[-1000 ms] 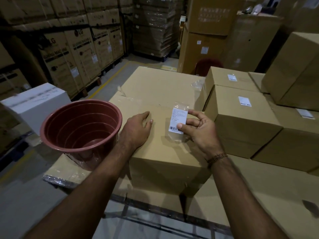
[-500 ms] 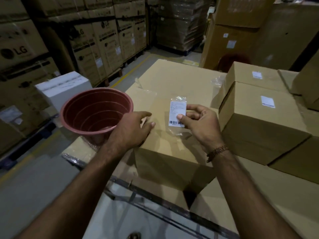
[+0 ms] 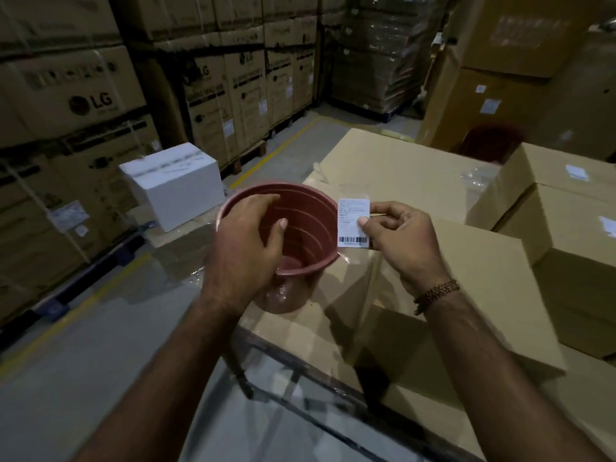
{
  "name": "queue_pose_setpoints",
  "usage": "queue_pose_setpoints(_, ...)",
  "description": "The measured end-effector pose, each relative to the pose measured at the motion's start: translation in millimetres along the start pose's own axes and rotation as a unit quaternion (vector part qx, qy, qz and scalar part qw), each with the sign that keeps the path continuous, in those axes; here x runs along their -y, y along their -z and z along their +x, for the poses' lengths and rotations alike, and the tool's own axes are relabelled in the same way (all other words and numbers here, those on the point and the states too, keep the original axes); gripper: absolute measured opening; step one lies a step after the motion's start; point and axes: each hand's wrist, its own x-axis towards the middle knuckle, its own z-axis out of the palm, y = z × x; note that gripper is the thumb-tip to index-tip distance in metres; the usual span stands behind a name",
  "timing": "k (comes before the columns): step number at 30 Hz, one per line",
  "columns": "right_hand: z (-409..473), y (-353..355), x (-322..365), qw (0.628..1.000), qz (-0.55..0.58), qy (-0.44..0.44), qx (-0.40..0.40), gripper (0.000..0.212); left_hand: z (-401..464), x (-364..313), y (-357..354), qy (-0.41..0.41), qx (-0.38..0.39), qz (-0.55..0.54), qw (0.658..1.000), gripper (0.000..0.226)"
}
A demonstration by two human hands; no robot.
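Moving off the box [image 3: 483, 278] top, my left hand [image 3: 243, 251] is now gripping the red pot [image 3: 306, 228] by its rim, thumb inside. The pot is coming right beside the barcode label [image 3: 353, 221] my right hand [image 3: 403, 241] is pinching, so I'm judging labelling is next.

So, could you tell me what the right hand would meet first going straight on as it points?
Most likely the rim of the red pot, just beyond the label that the right hand pinches, though depth is unclear.
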Motion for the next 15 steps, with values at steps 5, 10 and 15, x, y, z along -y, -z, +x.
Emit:
queue_pose_setpoints(5, 16.9, -73.0, 5.5, 0.998, -0.055, -0.016, -0.036, 0.005, 28.7, 56.0, 35.8, 0.01, 0.005, 0.024, 1.0, 0.041)
queue_pose_setpoints(10, 53.0, -126.5, -9.4, 0.979, -0.192, -0.071, 0.012, 0.01, 60.0, 97.8, 44.0, 0.035, 0.012, 0.024, 0.999, 0.044)
queue_pose_setpoints(15, 93.7, -166.4, -26.1, 0.906, -0.39, -0.073, 0.149, 0.012, 85.9, 125.7, 31.0, 0.029, 0.031, 0.022, 0.999, 0.044)
